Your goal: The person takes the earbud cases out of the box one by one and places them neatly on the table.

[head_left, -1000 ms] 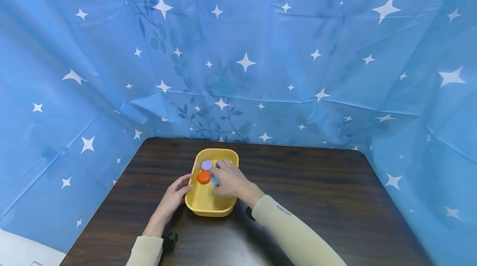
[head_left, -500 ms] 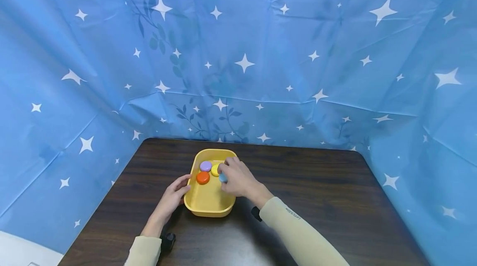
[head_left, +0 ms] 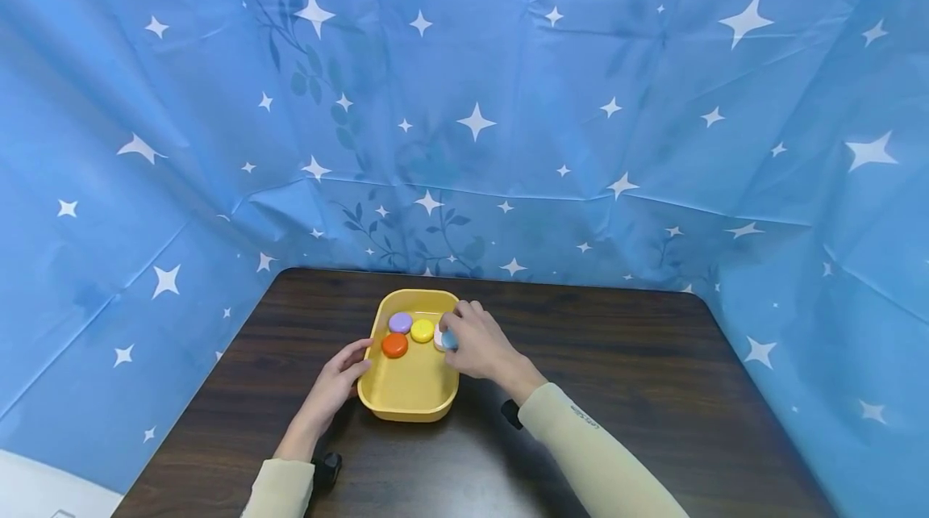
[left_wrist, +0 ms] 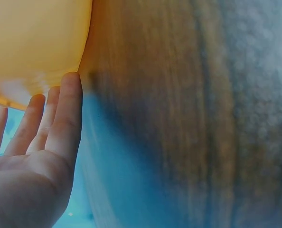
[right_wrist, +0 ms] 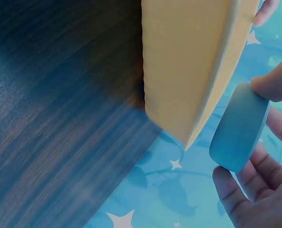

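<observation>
A yellow tray point(head_left: 408, 413) sits on the table, with several round, coloured discs inside. My left hand point(head_left: 335, 385) rests against the tray's left side. In the left wrist view, nearly straight fingers point(left_wrist: 67, 111) touch the outer wall. My right hand point(head_left: 482, 344) pinches a thick blue disc point(right_wrist: 240, 127) between thumb and fingertips, over the tray's right rim. Partly behind that disc lies a white disc point(head_left: 439, 340). A yellow disc point(head_left: 422, 331), a purple disc point(head_left: 400, 323) and an orange disc point(head_left: 395, 345) lie to its left on the tray's floor.
The dark wood table point(head_left: 617, 373) extends widely to the right of the tray. A blue star-printed curtain point(head_left: 479, 58) hangs behind the table and along both sides.
My right hand has moved right with the blue disc, from the tray's middle to its right rim. The yellow and white discs have come into view. The left hand stays at the tray's side.
</observation>
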The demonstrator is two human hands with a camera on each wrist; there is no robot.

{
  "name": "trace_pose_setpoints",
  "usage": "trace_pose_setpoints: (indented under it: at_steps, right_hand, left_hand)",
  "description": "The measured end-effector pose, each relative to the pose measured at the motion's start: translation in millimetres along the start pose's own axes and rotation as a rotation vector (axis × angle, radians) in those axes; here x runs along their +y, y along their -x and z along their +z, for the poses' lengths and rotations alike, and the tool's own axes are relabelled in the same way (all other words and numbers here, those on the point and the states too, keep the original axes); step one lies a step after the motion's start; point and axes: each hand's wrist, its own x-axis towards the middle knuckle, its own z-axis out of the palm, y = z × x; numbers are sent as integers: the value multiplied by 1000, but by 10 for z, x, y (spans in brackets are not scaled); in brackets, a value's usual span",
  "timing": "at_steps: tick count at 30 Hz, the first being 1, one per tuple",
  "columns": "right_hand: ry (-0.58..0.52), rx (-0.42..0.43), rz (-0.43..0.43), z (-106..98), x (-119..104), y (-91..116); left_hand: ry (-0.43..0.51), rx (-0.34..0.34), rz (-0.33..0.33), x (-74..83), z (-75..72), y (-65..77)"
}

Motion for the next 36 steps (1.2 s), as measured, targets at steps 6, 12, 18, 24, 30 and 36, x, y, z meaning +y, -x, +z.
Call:
trace_pose_setpoints:
  at_steps: [6,12,18,24,30,36]
  right_hand:
    - [4,26,-8,-19,78,34]
    - [-19,37,20,-37,166,85]
    - [-39,58,44,-41,227,127]
    - [-36,52,63,-43,265,160]
    - [-22,39,93,-50,298,187]
    - [-33,49,113,-74,360,229]
  left_hand:
    - [6,-6,8,4,2,9]
    - [0,-13,2,29,26,5]
    - [-18,-6,-8,13,24,-13]
    - [-9,-14,-13,14,-4,17]
    - [-15,-27,-15,39,-15,53]
    - [-26,-33,-26,40,1,47]
